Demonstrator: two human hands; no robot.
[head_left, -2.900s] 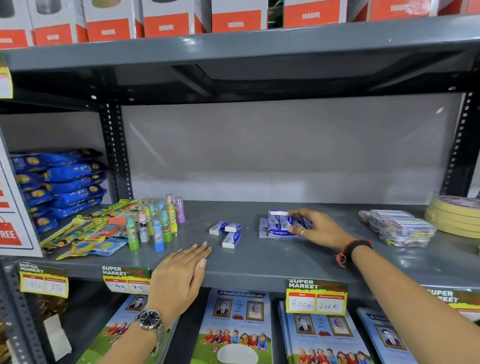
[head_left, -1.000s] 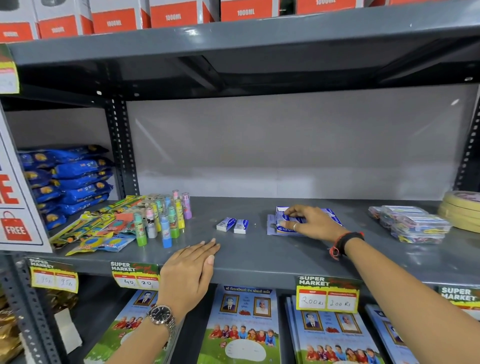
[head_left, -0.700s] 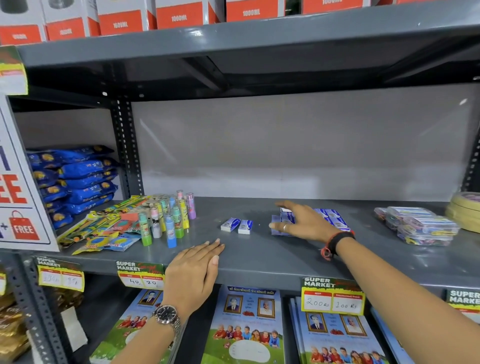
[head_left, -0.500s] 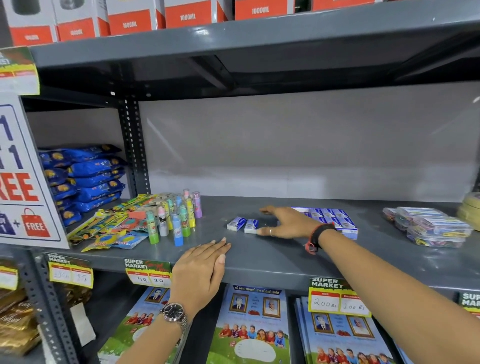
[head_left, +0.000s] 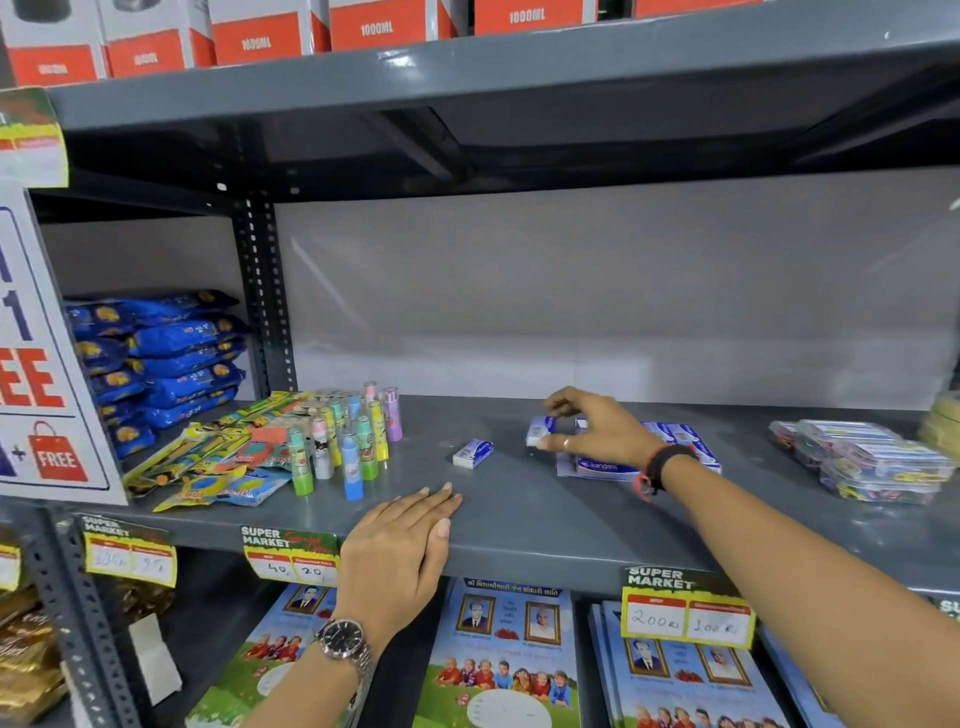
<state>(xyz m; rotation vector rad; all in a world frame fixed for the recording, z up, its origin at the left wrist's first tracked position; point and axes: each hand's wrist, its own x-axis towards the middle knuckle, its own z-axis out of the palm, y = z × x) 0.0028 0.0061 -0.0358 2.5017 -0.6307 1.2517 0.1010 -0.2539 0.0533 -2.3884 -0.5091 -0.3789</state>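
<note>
- At centre right of the frame, the right hand (head_left: 602, 431) reaches over the grey shelf (head_left: 524, 512); its grip is clamped on a small white-and-blue box (head_left: 537, 432), pinched between thumb and fingertips
- The held box sits at the left edge of a flat stack of blue packs (head_left: 602, 466), low over the shelf; whether it touches the shelf cannot be told
- Left of it and apart, a second small box (head_left: 472, 453) lies alone on the shelf
- At lower centre, the left hand (head_left: 410, 540) rests flat on the shelf's front edge, fingers straight and together, its grip holding nothing; a wristwatch (head_left: 344, 638) sits on that wrist
- Left of centre, coloured tubes (head_left: 345, 441) stand upright beside flat yellow packets (head_left: 218, 462)
- At far right, clear packs (head_left: 878, 465) lie stacked, well apart from the right hand
</note>
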